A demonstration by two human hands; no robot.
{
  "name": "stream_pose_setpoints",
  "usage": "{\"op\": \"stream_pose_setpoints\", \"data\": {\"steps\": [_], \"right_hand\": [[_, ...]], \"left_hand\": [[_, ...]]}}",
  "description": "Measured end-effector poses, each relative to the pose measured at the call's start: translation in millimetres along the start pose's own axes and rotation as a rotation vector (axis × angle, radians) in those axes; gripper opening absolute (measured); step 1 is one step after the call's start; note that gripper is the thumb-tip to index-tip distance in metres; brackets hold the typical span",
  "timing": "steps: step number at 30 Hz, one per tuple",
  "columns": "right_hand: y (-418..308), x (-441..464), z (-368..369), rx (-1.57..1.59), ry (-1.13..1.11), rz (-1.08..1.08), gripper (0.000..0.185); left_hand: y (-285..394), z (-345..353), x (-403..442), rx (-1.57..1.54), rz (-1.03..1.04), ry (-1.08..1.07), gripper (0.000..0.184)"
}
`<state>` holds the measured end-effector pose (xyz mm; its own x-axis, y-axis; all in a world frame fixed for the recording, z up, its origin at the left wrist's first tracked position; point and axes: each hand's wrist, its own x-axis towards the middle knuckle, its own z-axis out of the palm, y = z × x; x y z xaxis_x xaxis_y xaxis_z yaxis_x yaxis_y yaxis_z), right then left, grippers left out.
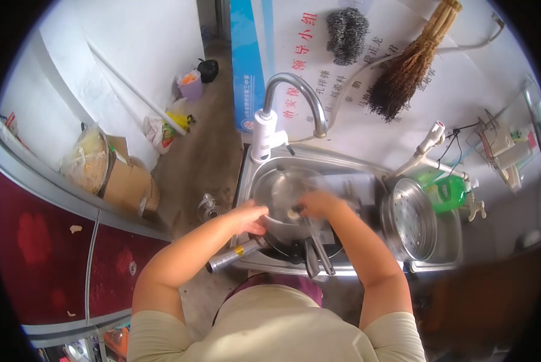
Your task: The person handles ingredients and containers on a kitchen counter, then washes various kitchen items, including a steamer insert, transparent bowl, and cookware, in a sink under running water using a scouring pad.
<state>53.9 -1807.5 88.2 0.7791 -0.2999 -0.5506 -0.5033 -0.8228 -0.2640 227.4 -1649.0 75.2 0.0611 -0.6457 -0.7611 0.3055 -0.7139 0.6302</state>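
Observation:
A metal bowl (281,188) sits tilted in the steel sink (358,161), beneath the curved faucet (297,83). My left hand (252,218) is closed on the bowl's left rim. Inside the bowl's right part, my right hand (316,204) is blurred by motion, its fingers bent down; whatever it may hold is too smeared to make out. Below the bowl lies a dark pan, partly hidden, and two long handles (319,250) stick out over the sink's front edge. A metal tube (231,257) with a yellow band rests on the front left rim.
A perforated steel steamer (410,220) stands on the sink's right side, by a green detergent bottle (447,193) and a pipe tap (430,140). Behind lie a straw brush (410,73) and a steel-wool scrubber (347,36). Cardboard box (127,187) at left.

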Motion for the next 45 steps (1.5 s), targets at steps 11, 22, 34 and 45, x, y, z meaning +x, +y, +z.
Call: {"op": "stream_pose_setpoints", "data": {"steps": [11,22,34,45], "right_hand": [[0.7,29.9,64.6,-0.097,0.028,-0.621,0.051],[-23.5,-24.5,19.0,-0.272,-0.094,-0.213,0.02],[10.8,-9.6,14.5,-0.284,-0.073,-0.119,0.03],[-0.4,18.0,45.6,0.119,0.687,0.158,0.022]], "left_hand": [[9.4,48.1,-11.0,-0.149,0.085,0.089,0.088],[6.8,47.9,0.8,-0.172,0.161,0.213,0.082],[20.4,43.6,-7.1,-0.044,0.655,0.193,0.078],[55.5,32.2,-38.2,-0.115,0.476,-0.092,0.083]]}}
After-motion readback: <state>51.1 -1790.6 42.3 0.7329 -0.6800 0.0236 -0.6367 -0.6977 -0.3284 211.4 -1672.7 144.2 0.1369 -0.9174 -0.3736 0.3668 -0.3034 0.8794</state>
